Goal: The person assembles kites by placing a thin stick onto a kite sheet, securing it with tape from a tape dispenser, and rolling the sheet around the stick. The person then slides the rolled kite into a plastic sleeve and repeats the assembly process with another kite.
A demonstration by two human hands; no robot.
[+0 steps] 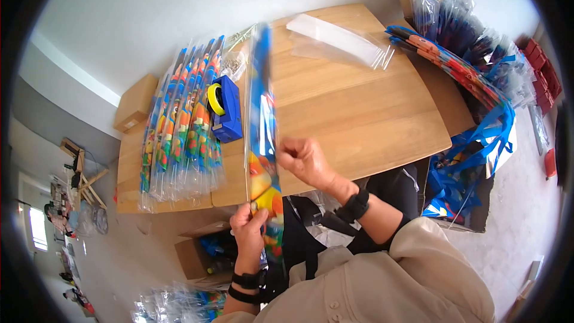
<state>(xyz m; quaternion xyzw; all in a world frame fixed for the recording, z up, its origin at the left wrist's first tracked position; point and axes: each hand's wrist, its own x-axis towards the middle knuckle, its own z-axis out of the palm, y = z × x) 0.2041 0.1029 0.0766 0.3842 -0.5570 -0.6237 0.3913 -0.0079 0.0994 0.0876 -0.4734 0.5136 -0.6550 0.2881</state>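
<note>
A long, narrow bundle of colourful printed sheet (pixel 263 182), blue at the top with red, yellow and green below, sits upright in a clear plastic sleeve in front of me. Near its lower end my left hand (pixel 247 233) is closed around it, thumb on the front. My right hand (pixel 308 161) is at the bundle's right edge with its fingers curled in; whether it pinches the plastic there I cannot tell. The bundle's top is blurred by motion.
Several sleeved bundles (pixel 182 113) lie at the table's left, beside a blue tape dispenser (pixel 228 113) and a cardboard box (pixel 135 104). Clear empty sleeves (pixel 335 39) lie at the back of the wooden table (pixel 359 119). Unsleeved printed bundles (pixel 442 60) are at the right, above an open carton (pixel 472 218).
</note>
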